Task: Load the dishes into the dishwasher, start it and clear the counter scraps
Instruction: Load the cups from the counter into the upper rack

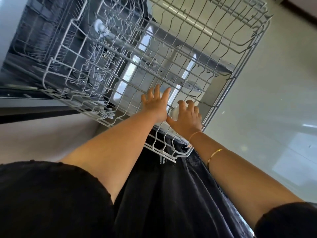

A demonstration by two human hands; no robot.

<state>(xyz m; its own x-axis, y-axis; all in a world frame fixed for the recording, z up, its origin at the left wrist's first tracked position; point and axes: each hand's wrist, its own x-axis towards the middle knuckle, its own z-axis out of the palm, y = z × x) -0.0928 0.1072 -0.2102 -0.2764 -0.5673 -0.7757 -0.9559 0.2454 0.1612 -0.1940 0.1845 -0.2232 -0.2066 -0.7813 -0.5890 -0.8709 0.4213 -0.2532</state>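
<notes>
Sitting in rack (pixel 171 66), pale glass (pixel 175 112) under right hand (pixel 187 118), left hand (pixel 157 104) beside

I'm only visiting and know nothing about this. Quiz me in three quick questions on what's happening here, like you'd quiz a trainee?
1. True or false: the upper rack is pulled out of the dishwasher.
2. Fill in: the left hand has its fingers ____ (spread or curled).
3. The right hand grips: A) a fork B) a small round dish C) a pan.
Key: 1 true; 2 spread; 3 B.
</notes>
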